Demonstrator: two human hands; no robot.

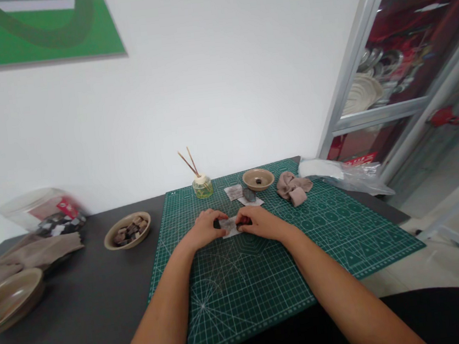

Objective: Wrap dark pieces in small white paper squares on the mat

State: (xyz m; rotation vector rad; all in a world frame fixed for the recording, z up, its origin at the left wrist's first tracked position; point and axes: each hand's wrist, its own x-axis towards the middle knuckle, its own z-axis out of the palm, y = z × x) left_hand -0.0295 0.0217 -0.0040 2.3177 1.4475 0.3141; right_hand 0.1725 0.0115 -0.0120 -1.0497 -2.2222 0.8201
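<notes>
A small whitish sheet with grey smudges (230,227) lies on the green cutting mat (243,292). My left hand (205,229) is closed at its left edge, thumb and fingers curled in. At the right edge, my right hand (262,222) pinches it the same way. Dark patches show inside both grips; whether they are shadow or small dark pieces I cannot tell. Just beyond the hands lie another smudged sheet (233,192) and a dark grey block (249,194) resting on a pale sheet (259,202).
Behind stand a reed diffuser (202,188) and a bowl (265,185) with one small dark piece. A crumpled brown cloth (293,188) and plastic bag (350,175) lie right. Leftward are a bowl of wooden-looking cubes (141,240), a larger bowl (27,289) and a clear tub (30,208).
</notes>
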